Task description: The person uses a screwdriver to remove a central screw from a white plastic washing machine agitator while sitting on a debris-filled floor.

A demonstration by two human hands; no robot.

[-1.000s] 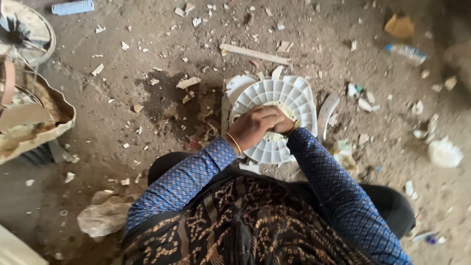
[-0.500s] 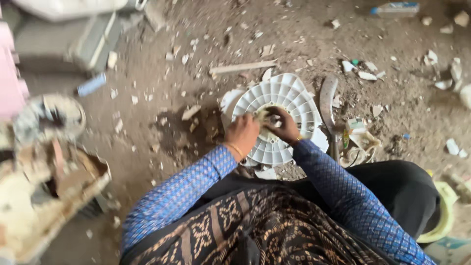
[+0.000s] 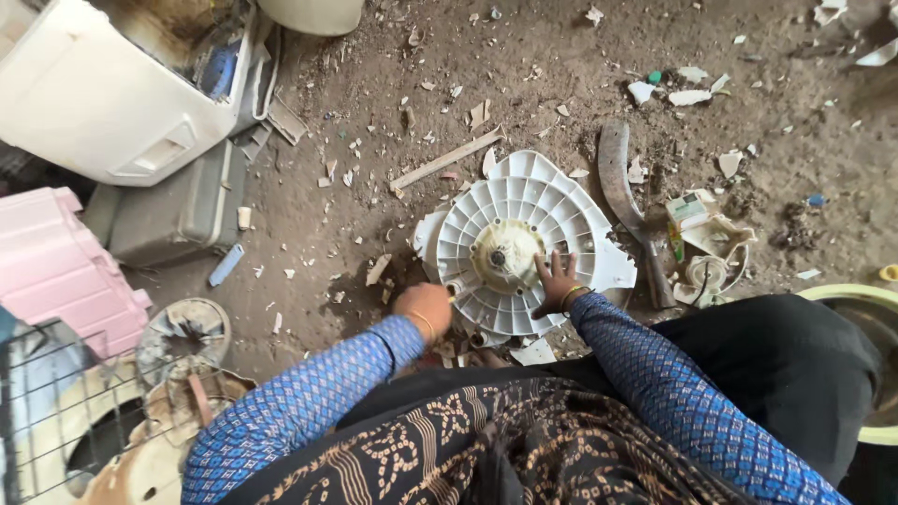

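Hands: left hand (image 3: 426, 307) curled into a fist at the near-left rim of the white ribbed plastic disc (image 3: 517, 245), whether it grips the edge cannot be told; right hand (image 3: 558, 282) flat, fingers spread, pressing the disc's face beside its yellowed hub (image 3: 506, 254).
Disc: lies on the dirt floor (image 3: 393, 84), rim chipped, just in front of the knees.
Nearby: rusty curved tool (image 3: 625, 201) to the right, plastic shards (image 3: 479, 114) scattered, white casing (image 3: 103, 103) far left.
Risk: likely a cut from the broken rim, or the brittle ribs snapping under pressure.

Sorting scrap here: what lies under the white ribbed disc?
White broken plastic pieces poke out beneath the white ribbed disc at its left edge; everything under its middle is covered. The right hand rests on top.
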